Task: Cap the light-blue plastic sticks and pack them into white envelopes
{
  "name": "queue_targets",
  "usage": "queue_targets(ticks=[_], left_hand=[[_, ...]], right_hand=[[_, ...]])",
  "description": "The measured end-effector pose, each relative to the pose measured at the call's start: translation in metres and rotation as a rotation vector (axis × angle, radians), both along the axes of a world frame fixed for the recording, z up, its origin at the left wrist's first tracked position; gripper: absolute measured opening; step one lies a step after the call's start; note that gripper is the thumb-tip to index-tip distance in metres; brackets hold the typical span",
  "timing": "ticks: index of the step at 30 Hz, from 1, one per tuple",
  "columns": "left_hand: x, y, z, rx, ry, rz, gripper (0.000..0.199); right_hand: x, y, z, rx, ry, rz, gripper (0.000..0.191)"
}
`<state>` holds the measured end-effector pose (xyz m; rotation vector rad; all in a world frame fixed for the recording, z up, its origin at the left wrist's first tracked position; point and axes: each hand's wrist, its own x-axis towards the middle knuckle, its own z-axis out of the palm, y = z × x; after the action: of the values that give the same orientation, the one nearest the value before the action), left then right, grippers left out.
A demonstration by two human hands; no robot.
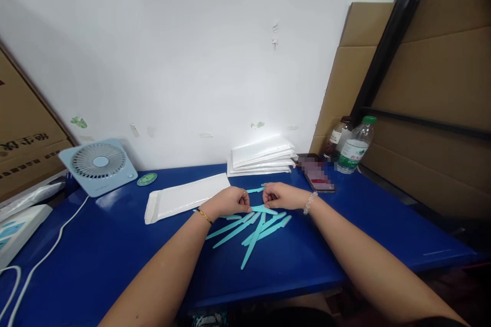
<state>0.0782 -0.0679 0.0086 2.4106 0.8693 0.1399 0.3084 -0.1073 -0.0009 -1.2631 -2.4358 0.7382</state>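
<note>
Several slim turquoise sticks with pale ends (251, 248) lie fanned out on the blue table, below and between my hands. My left hand (236, 201) is closed, its fingertips pinched at the end of one turquoise stick (264, 209) that lies crosswise. Facing it, my right hand (275, 195) has its fingers curled together above that stick's other end; what it pinches is too small to name. Another turquoise stick (255, 190) shows behind, between the two hands. A white padded envelope (184, 196) lies flat behind my left hand.
White envelopes (263, 156) are stacked against the wall. A phone (320, 180) and two bottles (353, 149) stand or lie at the back right. At the left are a light blue fan (100, 163), its white cable, a green disc (147, 179) and a power strip (23, 230).
</note>
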Motion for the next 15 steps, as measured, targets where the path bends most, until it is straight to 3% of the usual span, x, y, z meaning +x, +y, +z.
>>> queue_targets(ticks=[4,10,15], left_hand=[[-0.001,0.001,0.004,0.065,-0.053,0.024,0.027],[-0.002,0.008,0.004,0.087,-0.181,0.153,0.028],[0.001,0.005,0.003,0.238,-0.296,0.081,0.021]], right_hand=[[0.011,0.004,-0.001,0.044,-0.032,-0.042,0.007],[0.038,0.018,-0.005,0.054,-0.032,-0.220,0.012],[0.029,0.016,-0.002,0.037,0.105,-0.239,0.015]])
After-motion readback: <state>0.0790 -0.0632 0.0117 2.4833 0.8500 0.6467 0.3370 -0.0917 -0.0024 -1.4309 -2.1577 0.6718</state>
